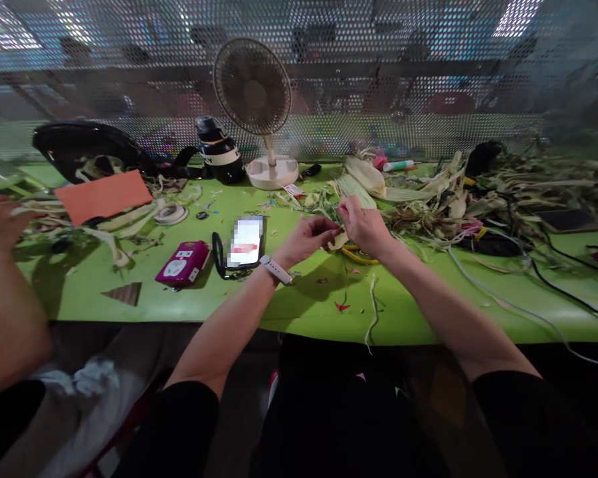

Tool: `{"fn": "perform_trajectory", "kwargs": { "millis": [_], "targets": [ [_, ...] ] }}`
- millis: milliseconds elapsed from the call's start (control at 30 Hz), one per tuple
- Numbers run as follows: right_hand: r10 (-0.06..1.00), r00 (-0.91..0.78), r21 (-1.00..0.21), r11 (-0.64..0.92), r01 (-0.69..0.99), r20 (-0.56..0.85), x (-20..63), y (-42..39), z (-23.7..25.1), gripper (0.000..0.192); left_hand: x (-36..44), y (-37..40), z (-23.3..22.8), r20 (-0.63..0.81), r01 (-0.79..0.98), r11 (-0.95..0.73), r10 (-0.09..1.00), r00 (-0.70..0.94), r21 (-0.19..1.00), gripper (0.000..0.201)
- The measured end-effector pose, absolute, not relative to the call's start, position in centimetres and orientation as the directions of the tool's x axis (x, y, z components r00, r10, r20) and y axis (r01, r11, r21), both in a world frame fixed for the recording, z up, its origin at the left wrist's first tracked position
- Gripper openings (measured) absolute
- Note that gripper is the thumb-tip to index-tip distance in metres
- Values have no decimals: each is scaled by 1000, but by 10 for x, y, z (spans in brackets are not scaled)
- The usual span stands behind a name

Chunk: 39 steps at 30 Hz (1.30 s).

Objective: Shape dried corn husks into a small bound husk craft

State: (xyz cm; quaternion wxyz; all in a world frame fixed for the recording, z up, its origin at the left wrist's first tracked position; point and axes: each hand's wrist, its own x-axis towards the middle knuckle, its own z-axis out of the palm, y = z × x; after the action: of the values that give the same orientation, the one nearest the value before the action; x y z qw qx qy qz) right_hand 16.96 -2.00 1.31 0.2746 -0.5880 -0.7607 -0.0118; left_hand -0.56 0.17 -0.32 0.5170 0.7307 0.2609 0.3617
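Observation:
Over the green table, my left hand (311, 236) and my right hand (363, 226) come together with fingertips pinched close to each other. Whatever is between the fingers is too small and covered to make out. Just under the fingertips shows a pale piece of corn husk (337, 241); I cannot tell whether it is held. A yellow loop (357, 255) lies below my right hand. Right behind the hands are a wide pale-green corn husk (355, 190) and green shreds (323, 199). A smartphone (244, 242) with a lit screen lies left of my banded left wrist.
A fan (272, 171), a black bottle (221, 156) and a black bag (87, 149) stand along the perforated screen. A purple box (183, 264) and tape roll (170, 214) lie left. Dried husks (428, 199) and cables (498, 299) cover the right. Another person's arm (7, 292) reaches in left.

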Motion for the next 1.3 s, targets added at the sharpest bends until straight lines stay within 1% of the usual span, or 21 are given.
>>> {"fn": "perform_trajectory", "kwargs": {
  "millis": [67,133,200,267,367,433,500,600,700,767,833,900,933,967,1000,1033,1067,1133,1167,1233,1300],
  "targets": [
    [892,-161,-301,305,904,421,169,-19,12,30,-7,0,-3,395,138,-566,709,584,813,23],
    [902,-164,-302,299,905,400,169,-19,13,32,-9,-2,-1,513,292,-763,616,597,576,19],
    [913,-164,-320,292,901,373,169,-18,15,31,-9,-5,0,556,408,-852,523,646,327,21],
    [926,-166,-365,292,884,339,170,-17,18,28,-9,-7,1,556,467,-873,460,692,141,24],
    [935,-199,-472,323,820,294,171,-15,22,20,-8,-8,-1,547,499,-866,408,731,-21,22],
    [938,-222,-538,336,773,266,173,-14,24,19,-8,-9,-3,548,512,-856,396,737,-71,21],
    [943,-231,-577,330,747,239,173,-14,26,19,-8,-9,-4,562,516,-853,387,731,-84,20],
    [954,-214,-594,297,747,208,174,-13,26,17,-8,-11,-4,580,509,-858,381,720,-69,23],
    [965,-198,-602,262,754,171,174,-11,24,16,-7,-13,-4,551,508,-861,404,730,-41,24],
    [959,-217,-604,283,745,182,174,-10,22,16,-6,-13,-4,527,503,-863,444,725,36,23],
    [948,-229,-604,316,731,219,175,-9,20,16,-3,-12,-5,515,480,-850,518,683,218,20],
    [945,-221,-621,324,714,240,176,-10,18,18,-2,-9,-7,460,395,-753,642,613,526,15],
    [946,-217,-636,322,702,240,177,-10,17,20,-1,-7,-8,386,319,-639,714,584,700,12],
    [946,-219,-653,324,685,239,177,-10,17,23,-1,-4,-9,279,229,-474,775,567,850,10],
    [943,-228,-669,334,664,244,178,-11,16,26,-2,-2,-9,143,136,-266,807,573,954,9],
    [935,-243,-681,355,641,258,178,-11,16,29,-3,1,-9,20,53,-62,815,579,997,8],
    [924,-255,-688,382,617,285,179,-12,17,31,-3,4,-8,-76,-20,108,810,582,994,6],
    [902,-240,-691,430,581,359,180,-14,20,38,-5,8,-6,-174,-159,309,814,555,938,5],
    [896,-199,-693,434,576,396,180,-15,22,40,-5,9,-5,-190,-215,351,823,536,911,7],
    [898,-88,-710,397,582,430,180,-19,27,37,-5,10,-3,-180,-291,359,848,499,887,10],
    [929,-46,-753,326,571,368,178,-23,32,41,-4,9,-1,-142,-318,319,869,475,893,9]
  ]
}}
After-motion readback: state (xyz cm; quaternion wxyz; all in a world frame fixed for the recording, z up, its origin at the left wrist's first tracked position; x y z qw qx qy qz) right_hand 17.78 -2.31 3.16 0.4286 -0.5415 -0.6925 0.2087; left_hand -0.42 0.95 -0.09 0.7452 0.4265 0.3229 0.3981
